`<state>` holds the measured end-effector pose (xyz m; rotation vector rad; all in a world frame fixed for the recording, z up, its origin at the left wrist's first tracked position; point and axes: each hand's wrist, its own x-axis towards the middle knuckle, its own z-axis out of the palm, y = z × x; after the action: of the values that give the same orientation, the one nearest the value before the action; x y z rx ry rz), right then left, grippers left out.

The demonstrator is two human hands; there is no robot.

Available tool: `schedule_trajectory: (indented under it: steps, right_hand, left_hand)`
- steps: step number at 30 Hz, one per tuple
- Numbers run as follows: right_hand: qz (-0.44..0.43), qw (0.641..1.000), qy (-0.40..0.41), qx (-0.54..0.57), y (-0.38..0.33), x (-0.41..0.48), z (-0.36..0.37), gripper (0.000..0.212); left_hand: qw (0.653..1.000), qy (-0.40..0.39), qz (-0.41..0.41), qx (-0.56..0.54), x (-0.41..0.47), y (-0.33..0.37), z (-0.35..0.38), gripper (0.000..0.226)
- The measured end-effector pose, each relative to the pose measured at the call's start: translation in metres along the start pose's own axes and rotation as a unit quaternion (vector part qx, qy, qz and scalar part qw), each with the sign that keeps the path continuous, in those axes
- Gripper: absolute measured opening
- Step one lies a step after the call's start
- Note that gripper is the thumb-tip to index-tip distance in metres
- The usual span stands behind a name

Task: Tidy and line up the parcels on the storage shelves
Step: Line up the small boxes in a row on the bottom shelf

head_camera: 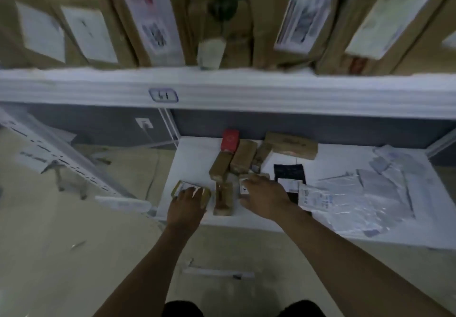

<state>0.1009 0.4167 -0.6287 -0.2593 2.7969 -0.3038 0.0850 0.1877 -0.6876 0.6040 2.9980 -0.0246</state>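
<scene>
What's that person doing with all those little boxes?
A person is sorting small parcels on the lower shelf. The left hand is on one labelled box at the front, the right hand on a second box. More brown boxes and a red box lie jumbled behind, plastic mailers to the right. Too blurry to see the grip.

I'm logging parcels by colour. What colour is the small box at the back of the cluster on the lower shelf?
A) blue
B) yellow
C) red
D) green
C: the red box sits at the rear, just behind the brown parcels.
</scene>
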Motion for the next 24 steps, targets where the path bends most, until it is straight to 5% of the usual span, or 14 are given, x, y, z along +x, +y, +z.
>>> schedule_trajectory:
  steps: [5,11,19,24]
  right_hand:
    - [0.002,1.0,0.001,-0.014,0.009,0.093,0.11,0.051]
    - [-0.034,0.998,0.043,-0.031,0.017,0.178,0.227,0.062]
    - [-0.045,0.997,0.057,-0.023,0.025,0.231,0.312,0.071]
    - [-0.032,0.997,0.076,-0.003,0.025,0.231,0.336,0.061]
  left_hand:
    - [0.998,-0.049,-0.038,-0.027,0.049,-0.054,0.137,0.082]
    - [0.995,-0.009,-0.075,-0.059,0.11,-0.115,0.258,0.082]
    - [0.996,0.042,0.039,-0.066,0.148,-0.135,0.36,0.089]
    - [0.995,0.053,-0.042,-0.067,0.15,-0.106,0.372,0.098]
